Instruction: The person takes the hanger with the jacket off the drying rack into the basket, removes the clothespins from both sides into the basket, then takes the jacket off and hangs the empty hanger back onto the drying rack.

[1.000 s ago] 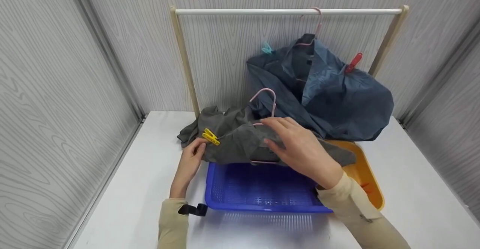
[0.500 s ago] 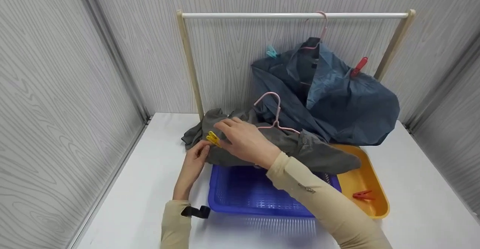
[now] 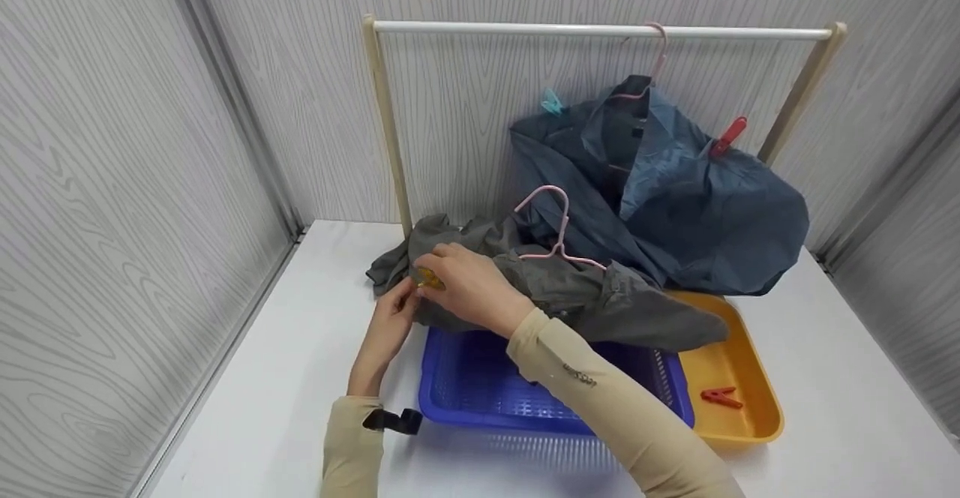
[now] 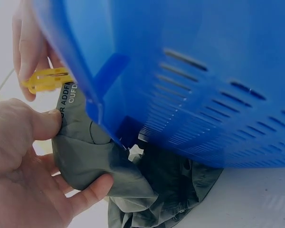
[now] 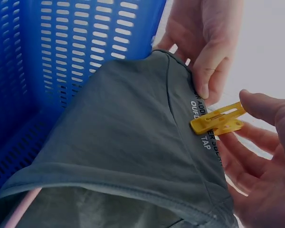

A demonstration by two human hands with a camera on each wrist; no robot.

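A grey shirt lies across the back of the blue basket, with a pink hanger inside it and the hook sticking up. My left hand pinches the shirt's shoulder edge, beside printed lettering seen in both wrist views. Just above it, my right hand holds a yellow clothespin between thumb and fingers. The pin's tip sits over the lettered edge of the cloth. From the head view my right hand covers most of the pin.
Behind stands a rack with a white rod. A navy jacket hangs there, bearing turquoise and red clothespins. The blue basket overlaps an orange tray holding a red clothespin.
My right hand has moved left from the shirt's collar area to the yellow clothespin and now pinches it. My left hand stays at the shirt's edge. The head view has shifted slightly.
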